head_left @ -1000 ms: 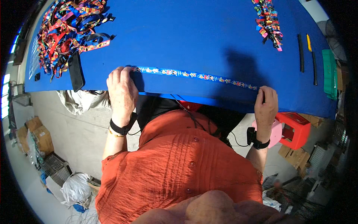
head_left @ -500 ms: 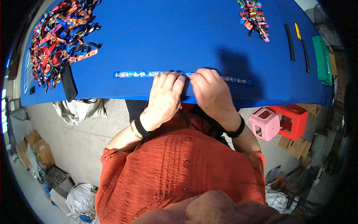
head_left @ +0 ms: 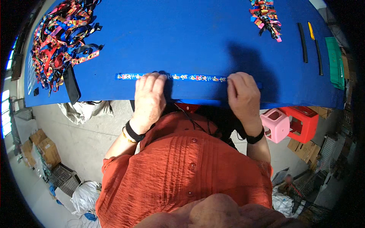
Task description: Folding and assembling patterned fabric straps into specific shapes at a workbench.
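Note:
A blue ribbon strip [head_left: 198, 78] printed with small colourful figures lies stretched from left to right near the front edge of the blue table [head_left: 171, 41]. My left hand [head_left: 148, 97] is closed over its left part, fingers together and bent down onto it. Toward the strip's right end, my right hand [head_left: 245, 97] has its fingers curled down on the ribbon, thumb tucked alongside. The fingertips of both hands are partly hidden. Between the hands the printed face shows flat and straight.
A tangled heap of colourful ribbons [head_left: 57, 41] covers the table's left side, with a black strap [head_left: 71, 84] hanging over the edge. At the far right are a ribbon bundle [head_left: 266, 19], black strips [head_left: 302, 41], a yellow-handled tool [head_left: 311, 30] and a green basket [head_left: 334, 62]. Stools [head_left: 276, 125] stand below.
My hands have moved apart along the ribbon, the left one leftward and the right one rightward. More of the printed strip shows between them.

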A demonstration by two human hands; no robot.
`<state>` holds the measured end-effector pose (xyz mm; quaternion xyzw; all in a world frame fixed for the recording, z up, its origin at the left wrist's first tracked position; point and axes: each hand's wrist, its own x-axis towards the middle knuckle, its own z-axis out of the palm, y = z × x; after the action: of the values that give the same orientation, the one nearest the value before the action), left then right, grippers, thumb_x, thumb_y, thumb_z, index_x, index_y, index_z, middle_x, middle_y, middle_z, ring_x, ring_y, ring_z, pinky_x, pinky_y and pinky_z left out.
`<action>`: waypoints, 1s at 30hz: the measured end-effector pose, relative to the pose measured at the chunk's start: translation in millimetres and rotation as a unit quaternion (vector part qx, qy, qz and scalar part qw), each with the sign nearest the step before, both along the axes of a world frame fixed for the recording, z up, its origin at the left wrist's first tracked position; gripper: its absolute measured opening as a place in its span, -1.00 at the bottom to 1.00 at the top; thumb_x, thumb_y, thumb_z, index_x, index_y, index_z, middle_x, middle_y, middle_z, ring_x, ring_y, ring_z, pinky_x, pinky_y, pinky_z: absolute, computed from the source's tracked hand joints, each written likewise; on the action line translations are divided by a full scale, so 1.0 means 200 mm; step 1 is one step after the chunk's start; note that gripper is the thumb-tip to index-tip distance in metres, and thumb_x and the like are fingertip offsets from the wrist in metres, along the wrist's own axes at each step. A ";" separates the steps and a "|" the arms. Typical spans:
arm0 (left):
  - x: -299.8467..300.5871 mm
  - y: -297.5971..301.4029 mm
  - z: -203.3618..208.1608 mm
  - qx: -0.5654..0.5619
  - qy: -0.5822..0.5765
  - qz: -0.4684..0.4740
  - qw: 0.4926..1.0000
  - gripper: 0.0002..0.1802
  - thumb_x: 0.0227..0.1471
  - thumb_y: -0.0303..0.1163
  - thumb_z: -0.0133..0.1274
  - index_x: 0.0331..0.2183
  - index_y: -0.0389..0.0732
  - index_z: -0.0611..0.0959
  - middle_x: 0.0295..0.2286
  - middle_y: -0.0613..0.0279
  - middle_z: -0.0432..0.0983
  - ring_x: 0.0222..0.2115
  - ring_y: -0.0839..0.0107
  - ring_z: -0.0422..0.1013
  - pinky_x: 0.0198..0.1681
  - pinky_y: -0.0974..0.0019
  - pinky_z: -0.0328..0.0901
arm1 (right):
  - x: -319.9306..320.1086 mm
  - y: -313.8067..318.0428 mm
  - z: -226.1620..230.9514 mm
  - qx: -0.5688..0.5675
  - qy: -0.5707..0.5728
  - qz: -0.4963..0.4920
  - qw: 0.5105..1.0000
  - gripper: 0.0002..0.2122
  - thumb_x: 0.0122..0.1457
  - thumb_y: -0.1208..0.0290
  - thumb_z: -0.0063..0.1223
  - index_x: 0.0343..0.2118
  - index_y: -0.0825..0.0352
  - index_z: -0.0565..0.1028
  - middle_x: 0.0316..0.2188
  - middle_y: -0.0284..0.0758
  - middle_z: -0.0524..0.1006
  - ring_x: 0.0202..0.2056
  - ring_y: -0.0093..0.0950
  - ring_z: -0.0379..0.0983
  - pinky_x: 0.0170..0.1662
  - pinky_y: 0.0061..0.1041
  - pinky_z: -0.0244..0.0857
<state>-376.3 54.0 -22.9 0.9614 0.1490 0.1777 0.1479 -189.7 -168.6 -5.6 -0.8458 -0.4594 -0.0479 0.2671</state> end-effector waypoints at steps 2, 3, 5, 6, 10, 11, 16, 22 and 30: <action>-0.04 0.05 0.00 0.008 0.004 0.015 1.000 -0.54 -0.17 -0.66 0.06 -0.12 -0.30 0.61 -0.13 -0.03 0.52 -0.06 0.01 0.42 0.05 0.03 0.29 | 0.05 -0.07 -0.01 -0.012 -0.019 -0.038 0.999 -0.90 0.16 0.55 0.13 -0.26 0.31 0.53 -0.28 -0.17 0.55 -0.21 -0.13 0.49 -0.13 -0.19 0.38; -0.05 0.08 0.00 0.012 0.008 0.031 0.999 -0.57 -0.15 -0.66 0.05 -0.13 -0.29 0.62 -0.13 -0.03 0.53 -0.07 0.01 0.43 0.04 0.04 0.30 | 0.07 -0.10 -0.01 -0.012 -0.018 -0.038 0.999 -0.90 0.16 0.55 0.13 -0.26 0.31 0.53 -0.28 -0.17 0.55 -0.21 -0.13 0.49 -0.13 -0.19 0.38; -0.08 0.12 0.00 0.021 -0.002 0.056 0.998 -0.61 -0.10 -0.66 0.02 -0.14 -0.28 0.63 -0.15 -0.02 0.54 -0.09 0.01 0.44 0.03 0.05 0.30 | 0.10 -0.16 -0.02 -0.027 -0.033 -0.080 0.996 -0.91 0.15 0.56 0.12 -0.27 0.33 0.53 -0.28 -0.17 0.55 -0.21 -0.13 0.49 -0.13 -0.20 0.38; -0.09 0.15 0.00 0.033 0.001 0.062 0.998 -0.62 -0.09 -0.67 0.02 -0.15 -0.28 0.63 -0.16 -0.02 0.54 -0.09 0.01 0.44 0.02 0.05 0.31 | 0.10 -0.18 -0.01 -0.029 -0.037 -0.090 0.995 -0.92 0.17 0.56 0.11 -0.27 0.34 0.53 -0.28 -0.17 0.55 -0.20 -0.13 0.50 -0.12 -0.20 0.38; -0.16 0.24 -0.02 0.051 -0.008 0.094 0.994 -0.63 -0.07 -0.69 0.00 -0.16 -0.28 0.61 -0.17 -0.02 0.54 -0.13 0.00 0.44 -0.01 0.05 0.32 | 0.13 -0.28 -0.01 -0.032 -0.050 -0.113 0.992 -0.93 0.20 0.55 0.09 -0.27 0.35 0.52 -0.26 -0.17 0.55 -0.19 -0.14 0.50 -0.11 -0.21 0.39; -0.17 0.26 -0.03 0.061 -0.014 0.108 0.992 -0.64 -0.07 -0.70 -0.02 -0.16 -0.28 0.60 -0.18 -0.02 0.54 -0.15 -0.01 0.44 -0.03 0.05 0.34 | 0.13 -0.29 -0.01 -0.031 -0.050 -0.112 0.992 -0.93 0.20 0.55 0.09 -0.27 0.35 0.52 -0.26 -0.17 0.55 -0.19 -0.14 0.50 -0.11 -0.21 0.39; -0.21 0.31 -0.02 0.072 -0.004 0.140 0.987 -0.66 -0.03 -0.71 -0.03 -0.17 -0.27 0.60 -0.19 -0.01 0.53 -0.13 -0.01 0.43 -0.02 0.05 0.33 | 0.16 -0.36 -0.02 -0.038 -0.057 -0.140 0.988 -0.93 0.21 0.55 0.09 -0.25 0.35 0.53 -0.26 -0.16 0.56 -0.18 -0.13 0.51 -0.11 -0.20 0.39; -0.13 0.20 0.05 0.094 -0.025 0.124 0.988 -0.60 -0.01 -0.68 -0.02 -0.09 -0.24 0.61 -0.13 -0.03 0.51 -0.10 -0.01 0.42 0.01 0.04 0.32 | 0.09 -0.23 0.04 -0.015 -0.076 -0.105 0.991 -0.92 0.19 0.55 0.12 -0.26 0.33 0.54 -0.26 -0.15 0.56 -0.18 -0.12 0.51 -0.11 -0.19 0.40; 0.10 -0.13 0.01 0.022 -0.040 -0.087 0.995 -0.46 -0.19 -0.52 0.13 -0.05 -0.37 0.56 -0.13 -0.08 0.48 -0.13 0.02 0.42 0.01 0.04 0.29 | -0.15 0.21 0.02 0.027 -0.036 0.096 0.994 -0.93 0.13 0.53 0.09 -0.33 0.33 0.47 -0.32 -0.18 0.48 -0.27 -0.18 0.45 -0.18 -0.24 0.38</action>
<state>-356.0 27.5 -20.2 0.9659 0.0544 0.2060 0.1474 -219.5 -125.6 -0.8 -0.7880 -0.5462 -0.0649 0.2765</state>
